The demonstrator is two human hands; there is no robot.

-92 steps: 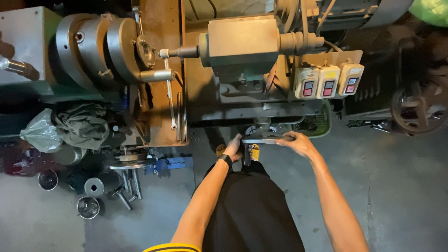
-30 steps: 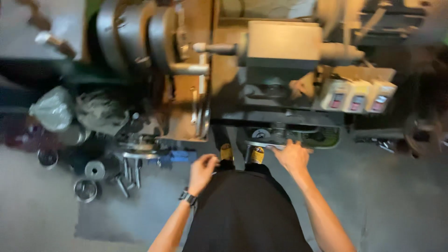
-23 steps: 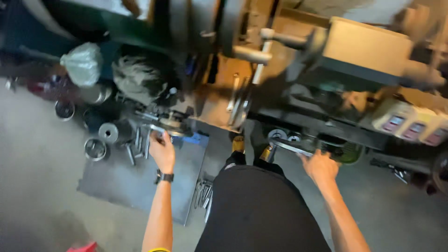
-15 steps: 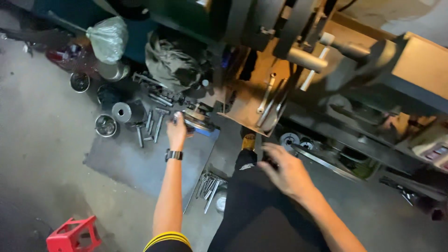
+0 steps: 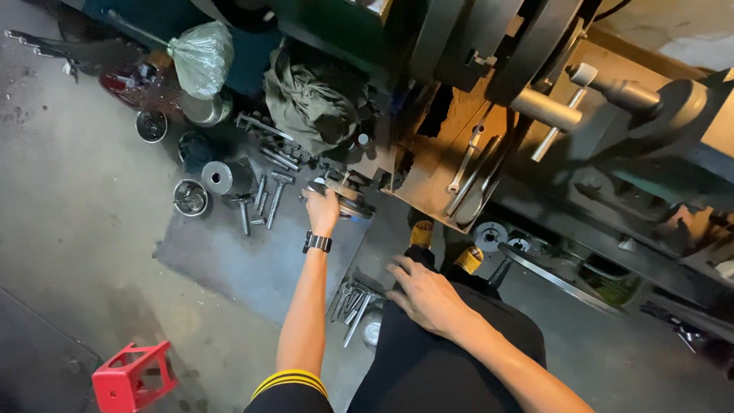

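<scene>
Head view, looking straight down: the left hand (image 5: 323, 211) reaches forward toward eleven o'clock, a dark watch (image 5: 316, 243) on its wrist, and its fingers curl over a round metal part (image 5: 342, 200) that sits at the low front edge of the lathe (image 5: 535, 99); the fingers seem clamped on it, though the hand hides most of the grip. The right hand (image 5: 425, 294) rests near the person's black-clad thigh at about five o'clock from the left hand, fingers spread apart and holding nothing. Just at nine o'clock of the metal part, on a grey floor mat (image 5: 252, 260), lie several bolts (image 5: 269, 197) and a short steel cylinder (image 5: 227, 177). A cluster of loose bolts (image 5: 350, 304) lies between the two hands. A red plastic stool (image 5: 134, 375) stands well apart at seven o'clock.
</scene>
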